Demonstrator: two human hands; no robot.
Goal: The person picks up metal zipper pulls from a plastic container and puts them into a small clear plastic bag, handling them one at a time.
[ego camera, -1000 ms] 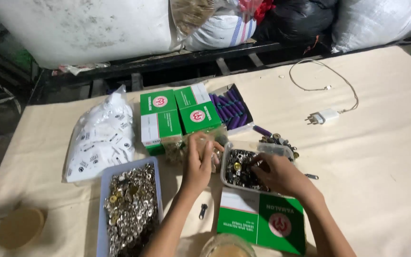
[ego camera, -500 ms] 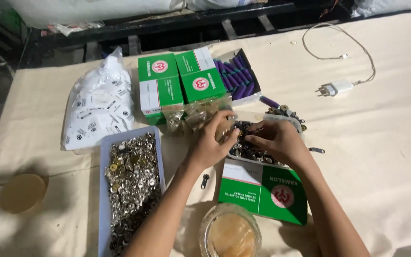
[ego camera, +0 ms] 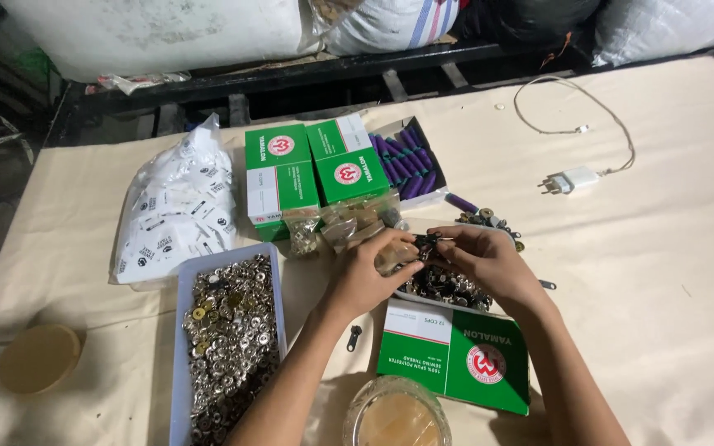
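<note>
My left hand (ego camera: 371,269) and my right hand (ego camera: 479,258) meet over a small tray of dark metal zipper pulls (ego camera: 448,287) at the table's middle. Both pinch one small dark zipper pull (ego camera: 426,242) between the fingertips. Just behind the hands lie clear bags of metal fittings (ego camera: 349,223). A loose black zipper pull (ego camera: 354,338) lies on the cloth by my left forearm.
A blue tray of silver snap buttons (ego camera: 229,334) stands at the left, a bag of white labels (ego camera: 175,211) behind it. Green thread boxes (ego camera: 311,169), an open box of purple spools (ego camera: 411,157), another green box (ego camera: 456,355), a glass jar (ego camera: 397,413), a charger (ego camera: 572,179), a round lid (ego camera: 40,358).
The left hand came away from the bags of fittings and joined the right hand over the tray of zipper pulls. The view has shifted and drawn closer.
</note>
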